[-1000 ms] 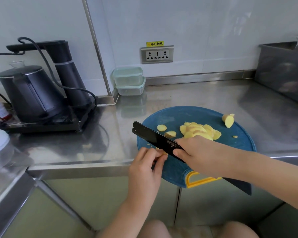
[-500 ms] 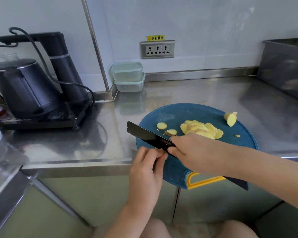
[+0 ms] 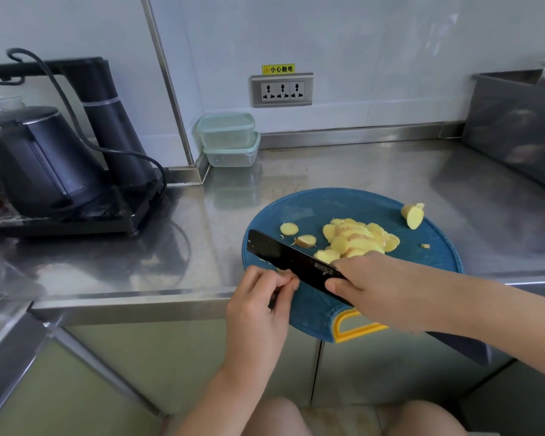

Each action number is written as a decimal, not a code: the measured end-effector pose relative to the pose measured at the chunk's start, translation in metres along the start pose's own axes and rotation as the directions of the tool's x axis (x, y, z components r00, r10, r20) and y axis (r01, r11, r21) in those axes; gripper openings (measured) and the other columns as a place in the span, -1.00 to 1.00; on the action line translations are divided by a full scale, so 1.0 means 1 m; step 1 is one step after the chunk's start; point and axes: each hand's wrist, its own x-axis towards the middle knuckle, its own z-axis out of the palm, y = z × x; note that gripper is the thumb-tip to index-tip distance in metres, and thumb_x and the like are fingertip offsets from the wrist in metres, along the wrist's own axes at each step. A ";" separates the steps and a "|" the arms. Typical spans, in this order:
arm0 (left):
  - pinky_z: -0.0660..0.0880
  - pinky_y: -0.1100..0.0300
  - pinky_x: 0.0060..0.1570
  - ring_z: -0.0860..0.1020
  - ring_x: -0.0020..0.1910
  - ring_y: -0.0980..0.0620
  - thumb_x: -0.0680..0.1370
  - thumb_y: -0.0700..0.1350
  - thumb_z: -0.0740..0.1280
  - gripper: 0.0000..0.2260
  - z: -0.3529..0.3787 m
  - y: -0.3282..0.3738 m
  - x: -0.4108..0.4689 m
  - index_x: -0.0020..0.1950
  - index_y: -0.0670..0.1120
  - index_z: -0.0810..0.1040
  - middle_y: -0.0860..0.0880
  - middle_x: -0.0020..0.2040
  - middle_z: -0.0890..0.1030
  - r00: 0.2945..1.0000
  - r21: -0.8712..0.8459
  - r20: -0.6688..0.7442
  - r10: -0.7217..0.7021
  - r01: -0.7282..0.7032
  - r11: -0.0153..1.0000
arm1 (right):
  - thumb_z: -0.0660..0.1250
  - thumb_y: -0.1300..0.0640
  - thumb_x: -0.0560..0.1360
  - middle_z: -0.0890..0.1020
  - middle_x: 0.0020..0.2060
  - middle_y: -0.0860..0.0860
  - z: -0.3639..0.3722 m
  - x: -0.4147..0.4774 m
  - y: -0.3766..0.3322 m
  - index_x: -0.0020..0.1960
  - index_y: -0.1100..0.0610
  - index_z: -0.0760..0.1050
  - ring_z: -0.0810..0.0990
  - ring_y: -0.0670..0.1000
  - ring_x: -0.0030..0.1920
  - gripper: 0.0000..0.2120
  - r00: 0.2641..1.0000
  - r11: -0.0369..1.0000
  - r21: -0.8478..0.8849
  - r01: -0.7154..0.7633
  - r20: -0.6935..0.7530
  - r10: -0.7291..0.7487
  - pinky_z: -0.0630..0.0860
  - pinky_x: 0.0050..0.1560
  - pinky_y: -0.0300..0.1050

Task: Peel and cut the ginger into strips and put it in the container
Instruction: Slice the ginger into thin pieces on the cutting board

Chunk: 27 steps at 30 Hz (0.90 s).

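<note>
The ginger slices lie heaped mid-way across the blue cutting board, with an uncut ginger chunk near its far right rim. My right hand grips the black knife, fingers wrapped where blade meets handle. My left hand has its fingertips bunched against the blade. I cannot tell whether they pinch a sliver.

I see two risks. A slip of the edge would nick those fingertips. The board also overhangs the worktop, so hard pressure could tip it.

The stacked containers wait well apart by the wall. The yellow label reads 小心触电. The blade's print is too small to read.
</note>
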 end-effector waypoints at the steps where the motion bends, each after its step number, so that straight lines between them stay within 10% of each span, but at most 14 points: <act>1: 0.39 0.52 -0.18 0.47 -0.24 0.28 0.43 -0.21 0.44 -0.94 0.000 -0.001 0.000 -0.22 -0.18 0.61 0.06 -0.21 0.54 1.000 -0.002 -0.002 0.002 -0.002 1.000 | 0.00 -0.04 0.66 0.38 -0.32 -0.02 0.000 0.003 -0.002 -0.11 0.09 0.32 0.34 -0.09 -0.38 -0.72 1.000 1.000 -0.010 0.005 -0.007 -0.005 0.25 -0.43 -0.27; 13: 0.37 0.53 -0.22 0.46 -0.27 0.35 0.42 -0.22 0.44 -0.95 0.000 -0.005 0.004 -0.23 -0.16 0.60 0.06 -0.24 0.55 0.998 -0.041 0.007 -0.070 0.070 0.997 | -0.05 -0.09 0.66 0.45 -0.29 0.03 0.005 0.028 -0.018 -0.21 0.09 0.30 0.46 0.00 -0.31 -0.61 0.996 0.994 0.091 0.057 -0.073 -0.050 0.42 -0.31 -0.14; 23: 0.40 0.51 -0.21 0.48 -0.25 0.32 0.42 -0.21 0.43 -0.96 0.003 0.000 -0.001 -0.21 -0.16 0.62 0.07 -0.22 0.57 0.998 -0.050 -0.021 -0.067 0.066 0.997 | -0.09 -0.09 0.67 0.44 -0.30 0.05 -0.003 0.005 -0.011 -0.22 0.10 0.25 0.40 -0.05 -0.54 -0.60 0.997 0.996 0.044 -0.081 0.024 0.080 0.35 -0.59 -0.29; 27: 0.39 0.52 -0.22 0.47 -0.28 0.29 0.42 -0.20 0.43 -0.95 0.003 0.002 0.000 -0.22 -0.16 0.62 0.05 -0.24 0.57 0.997 -0.051 -0.021 -0.073 0.072 0.996 | -0.07 -0.06 0.67 0.46 -0.29 0.04 -0.001 0.025 -0.018 -0.26 0.08 0.28 0.51 0.04 -0.30 -0.59 1.000 0.999 0.046 -0.022 -0.007 0.023 0.44 -0.29 -0.12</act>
